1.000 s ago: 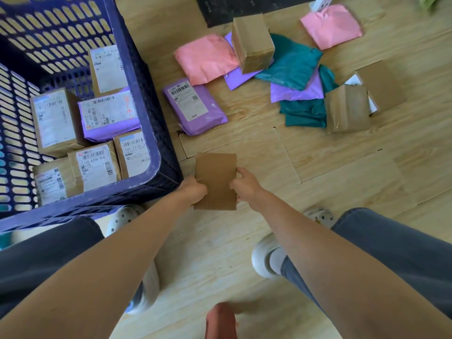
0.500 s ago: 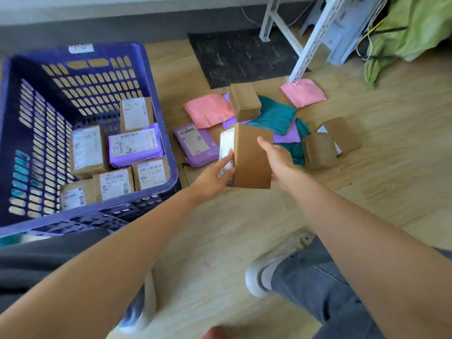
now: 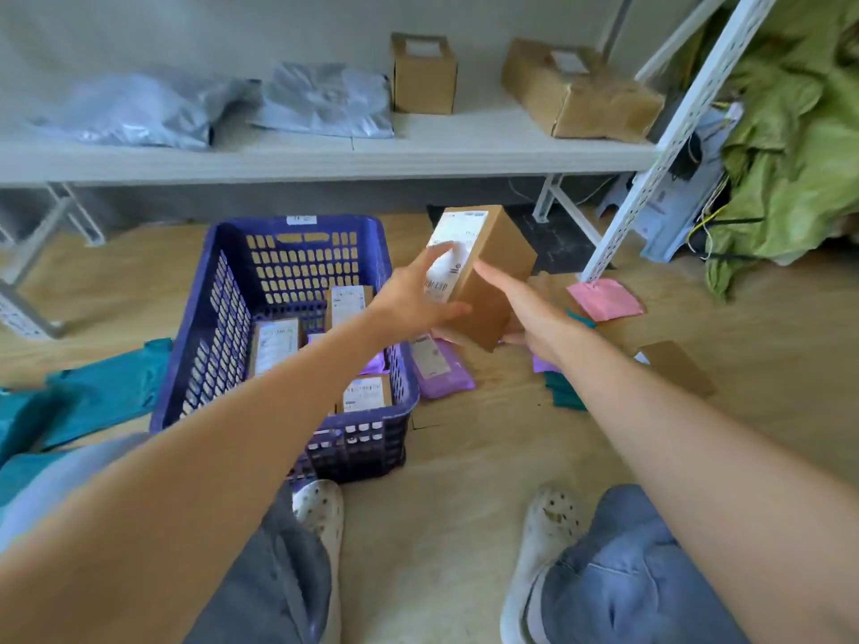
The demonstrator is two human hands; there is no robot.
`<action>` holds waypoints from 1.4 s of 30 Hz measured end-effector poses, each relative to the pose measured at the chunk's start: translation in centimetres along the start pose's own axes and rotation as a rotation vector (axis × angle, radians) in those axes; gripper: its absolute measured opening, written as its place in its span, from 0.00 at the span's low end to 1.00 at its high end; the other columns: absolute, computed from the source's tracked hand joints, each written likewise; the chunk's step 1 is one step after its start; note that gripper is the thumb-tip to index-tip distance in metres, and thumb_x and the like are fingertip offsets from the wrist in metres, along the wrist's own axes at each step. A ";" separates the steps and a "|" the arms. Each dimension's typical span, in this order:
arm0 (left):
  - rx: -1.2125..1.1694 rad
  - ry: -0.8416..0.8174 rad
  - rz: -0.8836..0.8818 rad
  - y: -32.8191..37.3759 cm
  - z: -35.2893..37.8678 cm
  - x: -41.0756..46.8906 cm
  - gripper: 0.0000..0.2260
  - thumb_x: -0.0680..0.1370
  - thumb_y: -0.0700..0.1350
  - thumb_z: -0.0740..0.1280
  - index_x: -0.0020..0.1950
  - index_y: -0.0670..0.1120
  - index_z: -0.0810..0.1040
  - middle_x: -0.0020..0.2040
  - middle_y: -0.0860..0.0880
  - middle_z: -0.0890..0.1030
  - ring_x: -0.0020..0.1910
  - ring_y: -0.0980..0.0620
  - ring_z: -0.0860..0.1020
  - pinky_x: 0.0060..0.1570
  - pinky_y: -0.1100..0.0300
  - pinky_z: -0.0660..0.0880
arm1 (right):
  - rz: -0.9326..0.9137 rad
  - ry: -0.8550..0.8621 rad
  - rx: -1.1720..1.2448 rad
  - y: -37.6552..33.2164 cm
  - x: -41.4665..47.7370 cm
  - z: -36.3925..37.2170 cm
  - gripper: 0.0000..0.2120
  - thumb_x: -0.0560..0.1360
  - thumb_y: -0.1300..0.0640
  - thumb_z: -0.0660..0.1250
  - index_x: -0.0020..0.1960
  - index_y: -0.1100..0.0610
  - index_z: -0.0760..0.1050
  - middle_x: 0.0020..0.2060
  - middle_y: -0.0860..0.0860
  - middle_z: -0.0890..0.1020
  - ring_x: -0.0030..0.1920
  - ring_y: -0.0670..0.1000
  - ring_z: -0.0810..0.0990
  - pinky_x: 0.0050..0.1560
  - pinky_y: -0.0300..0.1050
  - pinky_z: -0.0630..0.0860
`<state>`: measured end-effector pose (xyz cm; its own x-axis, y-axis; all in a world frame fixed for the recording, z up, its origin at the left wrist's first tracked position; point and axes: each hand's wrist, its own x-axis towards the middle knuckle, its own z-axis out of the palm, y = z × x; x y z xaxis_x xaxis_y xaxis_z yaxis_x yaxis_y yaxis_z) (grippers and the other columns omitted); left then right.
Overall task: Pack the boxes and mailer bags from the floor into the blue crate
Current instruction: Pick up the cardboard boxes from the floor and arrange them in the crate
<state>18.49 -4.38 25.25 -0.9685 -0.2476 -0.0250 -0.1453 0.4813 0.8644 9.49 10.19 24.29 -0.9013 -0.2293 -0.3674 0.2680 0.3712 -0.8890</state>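
Cardboard box (image 3: pixel 492 281): brown, white label on one face, held off the floor and tilted, at 2 o'clock from the crate's middle, just outside its right wall.
Left hand (image 3: pixel 413 295): wrapped on the labelled face, fingers spread up over the label, thumb along the lower edge; firm hold on the cardboard box.
Right hand (image 3: pixel 525 309): one finger laid along the plain brown side, the others curled beneath; supporting and gripping the same box.
Blue crate (image 3: pixel 223 327): on the floor at 9 o'clock from the hands, with labelled parcels (image 3: pixel 275 343) lying on its bottom.
Purple mailer (image 3: pixel 439 369): flat on the floor, touching the crate's right wall, at 6 o'clock from the held box.
Pink mailer (image 3: pixel 604 297): on the floor at 3 o'clock from the hands, by a white rack leg.
Flat carton (image 3: pixel 674 367): on the floor at 4 o'clock from the hands.
Teal bags (image 3: pixel 102 388): on the floor at 9 o'clock from the crate.
Shelf (image 3: pixel 325 155): at 12 o'clock, carrying grey mailers (image 3: pixel 325 102) and a small carton (image 3: pixel 423 74).
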 end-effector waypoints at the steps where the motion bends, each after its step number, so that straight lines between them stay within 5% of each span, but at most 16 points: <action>1: 0.011 0.030 -0.016 0.3 -1.6 0.1 0.40 0.69 0.47 0.75 0.74 0.58 0.57 0.63 0.49 0.71 0.56 0.49 0.74 0.50 0.58 0.73 | -0.018 -0.020 0.041 -0.7 -0.1 0.8 0.61 0.42 0.24 0.73 0.69 0.45 0.59 0.59 0.50 0.78 0.52 0.54 0.81 0.48 0.56 0.81; 5: 0.184 0.100 -0.115 0.4 -7.4 0.5 0.51 0.65 0.48 0.79 0.77 0.47 0.48 0.70 0.46 0.67 0.67 0.46 0.69 0.59 0.56 0.68 | -0.118 -0.124 -0.011 -4.0 -1.6 3.9 0.64 0.45 0.27 0.75 0.73 0.49 0.53 0.64 0.50 0.75 0.60 0.54 0.78 0.61 0.57 0.74; 9: 0.613 0.091 -0.121 -1.0 -12.5 1.3 0.51 0.61 0.50 0.80 0.74 0.41 0.54 0.69 0.43 0.63 0.66 0.43 0.67 0.61 0.51 0.70 | -0.297 -0.169 -0.226 -6.4 -0.1 5.9 0.60 0.63 0.42 0.77 0.77 0.51 0.36 0.77 0.53 0.53 0.75 0.54 0.57 0.73 0.53 0.58; 14: 0.954 -0.037 -0.020 -3.5 -16.2 2.1 0.51 0.59 0.47 0.81 0.74 0.41 0.55 0.68 0.45 0.61 0.65 0.44 0.63 0.63 0.53 0.67 | -0.547 -0.336 -0.567 -8.8 3.1 10.0 0.63 0.61 0.52 0.81 0.78 0.50 0.38 0.77 0.51 0.41 0.77 0.51 0.43 0.76 0.51 0.50; 18: 1.007 -0.087 -0.024 -6.2 -17.7 4.2 0.53 0.59 0.46 0.81 0.75 0.43 0.53 0.69 0.47 0.59 0.67 0.45 0.60 0.65 0.54 0.66 | -0.639 -0.489 -0.761 -8.8 6.0 14.1 0.60 0.61 0.52 0.81 0.78 0.53 0.43 0.77 0.50 0.47 0.77 0.51 0.48 0.76 0.50 0.51; 24: 1.020 -0.103 -0.069 -11.2 -19.8 8.6 0.52 0.59 0.45 0.81 0.75 0.45 0.53 0.69 0.47 0.58 0.69 0.45 0.57 0.68 0.52 0.65 | -0.717 -0.437 -0.898 -7.4 11.7 20.0 0.51 0.59 0.48 0.80 0.73 0.56 0.55 0.67 0.51 0.63 0.68 0.52 0.64 0.66 0.55 0.68; 29: 1.049 -0.072 -0.113 -17.0 -20.4 12.1 0.52 0.59 0.45 0.81 0.75 0.46 0.54 0.67 0.45 0.60 0.66 0.45 0.61 0.67 0.52 0.67 | -0.748 -0.447 -0.888 -5.5 16.8 24.8 0.47 0.61 0.53 0.80 0.71 0.58 0.56 0.66 0.54 0.63 0.66 0.54 0.65 0.62 0.51 0.70; 37: 1.143 0.050 -0.120 -27.7 -19.2 17.6 0.48 0.63 0.49 0.78 0.75 0.44 0.55 0.72 0.44 0.60 0.71 0.45 0.61 0.73 0.52 0.55 | -0.741 -0.487 -0.916 -2.4 25.6 31.4 0.47 0.63 0.58 0.79 0.73 0.55 0.55 0.68 0.52 0.62 0.67 0.52 0.66 0.62 0.47 0.69; 42: 1.109 -0.006 -0.208 -32.2 -18.5 20.0 0.47 0.66 0.49 0.77 0.76 0.43 0.53 0.70 0.45 0.62 0.71 0.45 0.61 0.70 0.52 0.62 | -0.698 -0.544 -0.946 0.2 29.5 34.4 0.49 0.63 0.57 0.79 0.75 0.55 0.53 0.70 0.53 0.59 0.68 0.54 0.65 0.61 0.49 0.73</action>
<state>7.54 -40.41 6.18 -0.9052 -0.4074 -0.1211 -0.4002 0.9129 -0.0802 -5.35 -27.48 3.87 -0.4395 -0.8823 -0.1687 -0.7441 0.4628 -0.4819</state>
